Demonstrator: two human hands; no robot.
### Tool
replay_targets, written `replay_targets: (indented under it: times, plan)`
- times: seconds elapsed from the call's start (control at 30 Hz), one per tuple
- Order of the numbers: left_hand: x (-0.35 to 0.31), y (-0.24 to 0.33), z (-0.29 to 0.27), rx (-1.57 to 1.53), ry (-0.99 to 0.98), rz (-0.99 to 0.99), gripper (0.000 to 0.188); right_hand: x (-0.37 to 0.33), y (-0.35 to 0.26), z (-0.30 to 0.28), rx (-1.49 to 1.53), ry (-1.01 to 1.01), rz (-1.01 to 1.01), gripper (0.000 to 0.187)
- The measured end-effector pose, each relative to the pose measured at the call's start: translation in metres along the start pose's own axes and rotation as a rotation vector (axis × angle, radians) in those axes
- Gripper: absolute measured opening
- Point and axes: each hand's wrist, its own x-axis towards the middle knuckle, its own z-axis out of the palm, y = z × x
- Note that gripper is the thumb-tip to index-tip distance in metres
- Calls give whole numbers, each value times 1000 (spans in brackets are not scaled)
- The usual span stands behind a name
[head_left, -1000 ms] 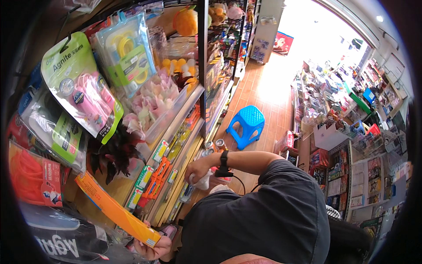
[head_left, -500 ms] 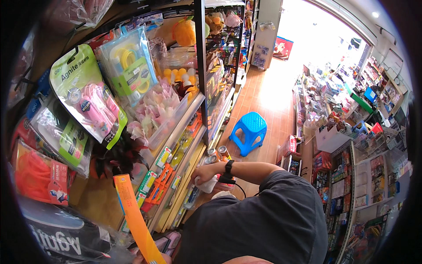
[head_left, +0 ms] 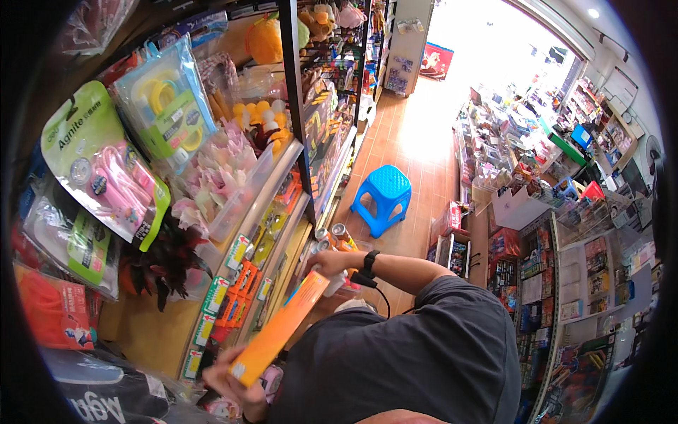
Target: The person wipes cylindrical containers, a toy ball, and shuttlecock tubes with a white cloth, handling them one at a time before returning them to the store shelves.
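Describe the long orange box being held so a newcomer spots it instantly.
Start at the shop's shelving wall on the left, then look low beside the dark grey shirt. The long flat orange cardboard box slants there, left hand at its lower end, right hand at its upper. Nothing nearby is as long.

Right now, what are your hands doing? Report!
Left hand grips long orange box at its lower end. Right hand at its top end, against a white item. Shelf edge close alongside.
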Motion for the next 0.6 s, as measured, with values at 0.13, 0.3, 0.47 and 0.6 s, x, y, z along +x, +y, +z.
replay_targets:
  times: [0.13,0.3,0.47,0.6]
  plan:
    - [2,-43,21,-141,-100,-506,21,-12,114,-22,-234,395,-148,28]
    - [17,-94,88,-367,13,-601,23,-60,48,-105,392,781,155,27]
    - [33,-129,161,-624,132,-750,26,-104,15,-181,724,899,69,42]
    - [36,-143,223,-638,256,-885,36,-132,-39,-222,479,864,-239,41]
